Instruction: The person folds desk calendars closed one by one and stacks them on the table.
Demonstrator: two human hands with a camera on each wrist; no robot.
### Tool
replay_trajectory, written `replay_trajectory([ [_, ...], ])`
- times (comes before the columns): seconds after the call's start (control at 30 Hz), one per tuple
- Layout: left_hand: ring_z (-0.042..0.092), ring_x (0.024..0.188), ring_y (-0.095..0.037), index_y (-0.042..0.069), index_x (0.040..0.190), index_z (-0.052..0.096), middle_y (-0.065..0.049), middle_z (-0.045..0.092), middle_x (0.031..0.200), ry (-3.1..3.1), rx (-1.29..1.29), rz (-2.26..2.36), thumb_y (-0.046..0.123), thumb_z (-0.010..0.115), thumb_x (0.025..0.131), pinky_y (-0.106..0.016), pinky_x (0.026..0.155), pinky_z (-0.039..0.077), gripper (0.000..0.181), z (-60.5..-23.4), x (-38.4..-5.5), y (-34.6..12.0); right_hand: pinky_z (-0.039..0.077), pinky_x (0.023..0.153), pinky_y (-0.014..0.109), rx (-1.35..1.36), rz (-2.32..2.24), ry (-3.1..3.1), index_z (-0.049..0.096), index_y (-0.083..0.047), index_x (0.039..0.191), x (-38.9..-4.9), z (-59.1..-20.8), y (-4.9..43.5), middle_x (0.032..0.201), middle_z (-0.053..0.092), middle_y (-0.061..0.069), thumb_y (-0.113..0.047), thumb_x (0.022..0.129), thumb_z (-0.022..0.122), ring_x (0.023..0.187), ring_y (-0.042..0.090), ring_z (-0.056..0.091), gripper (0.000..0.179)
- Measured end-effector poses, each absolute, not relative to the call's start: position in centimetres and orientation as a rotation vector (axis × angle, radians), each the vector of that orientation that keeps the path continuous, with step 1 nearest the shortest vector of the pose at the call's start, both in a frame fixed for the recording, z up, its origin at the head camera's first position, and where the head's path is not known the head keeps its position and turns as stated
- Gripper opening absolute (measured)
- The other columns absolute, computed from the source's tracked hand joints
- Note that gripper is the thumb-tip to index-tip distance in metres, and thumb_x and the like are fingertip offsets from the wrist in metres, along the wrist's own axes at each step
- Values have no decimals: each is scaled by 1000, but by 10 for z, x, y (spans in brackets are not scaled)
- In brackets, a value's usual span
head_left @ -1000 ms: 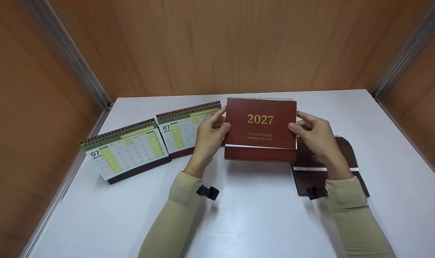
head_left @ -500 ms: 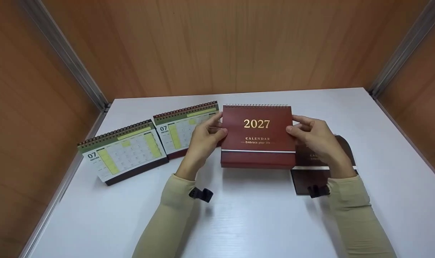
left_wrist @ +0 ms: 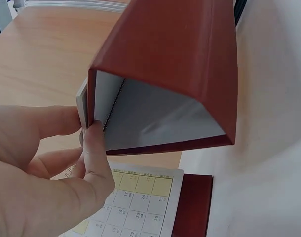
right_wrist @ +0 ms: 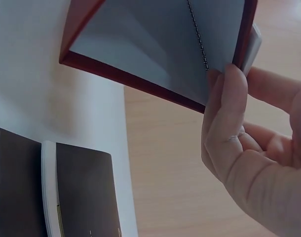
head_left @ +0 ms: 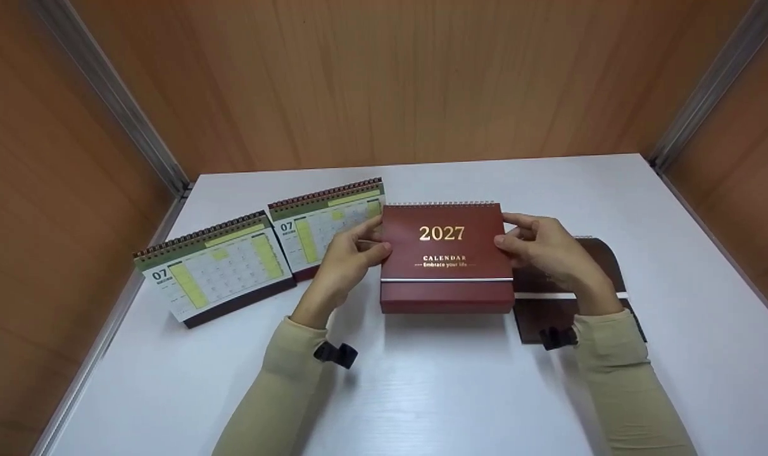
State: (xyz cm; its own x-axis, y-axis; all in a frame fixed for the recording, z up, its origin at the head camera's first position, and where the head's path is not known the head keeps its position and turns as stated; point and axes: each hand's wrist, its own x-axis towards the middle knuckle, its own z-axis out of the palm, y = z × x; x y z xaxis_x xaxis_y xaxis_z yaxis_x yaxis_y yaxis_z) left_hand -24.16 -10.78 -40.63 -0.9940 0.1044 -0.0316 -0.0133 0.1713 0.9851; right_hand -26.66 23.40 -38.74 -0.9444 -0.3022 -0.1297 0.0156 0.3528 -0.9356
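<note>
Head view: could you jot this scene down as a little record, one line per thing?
Red calendar: cover reads 2027; seems held above the table
Left grip: a bare hand pinching the red calendar's left edge
Right grip: a bare hand pinching its right edge
Left calendar: page marked 07
Middle calendar: page marked 07, partly behind the left grip
Brown calendar: partly hidden by the right arm

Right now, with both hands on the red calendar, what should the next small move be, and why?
Probably lower the red calendar onto the white table, clear of the brown calendar at its right. The left hand and right hand pinch its sides, its stand is spread into a triangle, and the shadow below suggests it hangs above the surface.
</note>
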Motion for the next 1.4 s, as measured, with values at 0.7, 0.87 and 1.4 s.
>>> replay_trajectory([
  [0.7, 64, 109, -23, 7, 160, 46, -17, 63, 125, 2243, 72, 1812, -2, 71, 98, -33, 95, 61, 67, -417, -243, -120, 63, 79, 26, -269, -1445, 2259, 26, 8, 164, -271, -405, 226, 97, 65, 3, -14, 106, 67, 88, 10, 65, 74],
  [0.87, 65, 107, -24, 5, 160, 47, -17, 64, 122, 2238, 78, 1792, -2, 70, 98, -33, 95, 61, 67, -418, -244, -120, 62, 80, 26, -276, -1420, 2254, 25, 9, 164, -271, -407, 224, 100, 65, 5, -13, 106, 66, 88, 10, 64, 74],
  [1.4, 66, 101, -22, 4, 157, 50, -14, 63, 116, 2223, 77, 1718, 0, 71, 99, -33, 90, 62, 62, -423, -245, -122, 61, 79, 26, -287, -1340, 2269, 27, 9, 163, -269, -413, 223, 98, 63, 6, -16, 107, 65, 81, 13, 65, 73],
])
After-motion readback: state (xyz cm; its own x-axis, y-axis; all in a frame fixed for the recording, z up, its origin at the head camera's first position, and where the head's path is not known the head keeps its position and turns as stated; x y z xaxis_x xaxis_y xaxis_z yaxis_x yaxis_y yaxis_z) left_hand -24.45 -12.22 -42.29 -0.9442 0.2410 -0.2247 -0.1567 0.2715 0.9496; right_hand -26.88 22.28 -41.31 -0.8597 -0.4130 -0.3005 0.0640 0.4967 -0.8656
